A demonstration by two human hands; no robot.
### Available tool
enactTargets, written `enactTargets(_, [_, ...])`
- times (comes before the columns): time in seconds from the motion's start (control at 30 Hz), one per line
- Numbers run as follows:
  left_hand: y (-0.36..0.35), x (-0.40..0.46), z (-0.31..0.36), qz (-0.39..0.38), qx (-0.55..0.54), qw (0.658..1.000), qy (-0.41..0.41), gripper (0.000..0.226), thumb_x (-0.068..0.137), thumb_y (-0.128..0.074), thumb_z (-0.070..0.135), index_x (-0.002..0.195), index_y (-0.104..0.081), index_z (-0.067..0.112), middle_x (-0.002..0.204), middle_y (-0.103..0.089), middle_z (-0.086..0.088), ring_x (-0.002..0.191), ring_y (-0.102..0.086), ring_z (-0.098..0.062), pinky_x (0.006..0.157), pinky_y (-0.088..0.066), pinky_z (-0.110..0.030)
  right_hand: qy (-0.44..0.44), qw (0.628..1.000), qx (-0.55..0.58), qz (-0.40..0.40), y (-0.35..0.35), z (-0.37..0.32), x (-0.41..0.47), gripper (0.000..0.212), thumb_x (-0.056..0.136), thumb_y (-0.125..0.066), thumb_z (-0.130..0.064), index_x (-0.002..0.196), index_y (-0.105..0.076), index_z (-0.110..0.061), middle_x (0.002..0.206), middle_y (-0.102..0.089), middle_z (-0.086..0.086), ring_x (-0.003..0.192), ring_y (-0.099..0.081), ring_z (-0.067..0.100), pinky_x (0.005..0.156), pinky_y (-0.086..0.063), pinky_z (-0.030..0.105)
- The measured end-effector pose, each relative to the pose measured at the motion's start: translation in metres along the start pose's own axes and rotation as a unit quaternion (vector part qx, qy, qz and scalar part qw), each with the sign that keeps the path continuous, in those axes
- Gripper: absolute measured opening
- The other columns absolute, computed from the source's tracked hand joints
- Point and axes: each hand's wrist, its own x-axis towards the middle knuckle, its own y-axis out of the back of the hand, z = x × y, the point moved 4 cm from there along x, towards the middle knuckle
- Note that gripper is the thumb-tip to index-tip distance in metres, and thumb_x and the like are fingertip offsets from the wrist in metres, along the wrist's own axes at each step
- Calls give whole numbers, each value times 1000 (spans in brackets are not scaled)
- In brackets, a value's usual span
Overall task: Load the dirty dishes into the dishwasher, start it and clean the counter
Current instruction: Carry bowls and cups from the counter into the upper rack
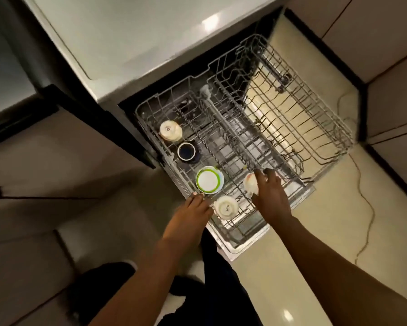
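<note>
White cup (250, 184) sitting at rack's (221, 128) 5 o'clock edge; right hand (269, 196) curling fingers over it. Left hand (190, 214) lying fingers-straight on the 7 o'clock rim. Green-rimmed bowl (209, 180), dark mug (186, 151) lining 9 o'clock side.

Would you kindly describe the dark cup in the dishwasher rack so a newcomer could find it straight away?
Start at the pulled-out upper rack of the dishwasher and follow its left edge. The dark cup sits second from the back, between a cream cup and a green-rimmed bowl. It alone is dark blue, with a thin white rim.
</note>
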Motion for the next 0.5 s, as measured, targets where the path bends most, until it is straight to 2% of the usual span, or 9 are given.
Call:
enactTargets(0.07, [1,4,-1,36,-7,999,-10,41,61,-56,6,100,-65,14,102,-62,-6,109,-57,-29,108,-39,-44,0,999,-23,-38,-14,5,15,82,77,-74,-18,146,-31,-14,145,-34,20,123,-43,37,87,-51,45])
enactTargets(0.13, [3,5,-1,53,-5,999,-5,44,62,-44,7,101,-65,14,101,-62,-5,107,-58,-29,106,-39,-43,9,997,-40,-66,-28,8,23,81,78,-75,-18,147,-30,-13,146,-32,19,124,-42,37,88,-50,44])
enactTargets(0.27, [0,7,0,20,-4,1000,15,50,69,-38,9,115,-58,13,117,-56,-7,122,-46,-31,113,-27,-42,29,995,-66,-71,-43,12,28,83,71,-82,-19,142,-40,-8,137,-43,24,115,-48,40,77,-54,46])
enactTargets(0.33, [3,8,0,29,-6,999,19,49,70,-36,11,114,-59,15,116,-56,-5,120,-47,-29,112,-28,-40,34,994,-74,-78,-46,12,28,87,68,-85,-21,142,-41,-7,134,-45,27,113,-50,42,75,-55,47])
enactTargets(0.43, [5,7,-3,51,-32,998,27,51,66,-35,10,108,-63,17,109,-60,-2,109,-53,-25,108,-34,-38,38,995,-59,-74,-39,13,26,95,70,-84,-32,148,-34,-10,138,-39,29,119,-46,44,87,-51,50])
enactTargets(0.5, [8,5,-5,72,-71,995,22,58,66,-27,8,113,-61,15,117,-59,-3,114,-52,-25,110,-33,-38,28,997,-39,-56,-27,10,25,92,72,-81,-37,148,-34,-12,142,-36,28,122,-43,45,91,-49,51])
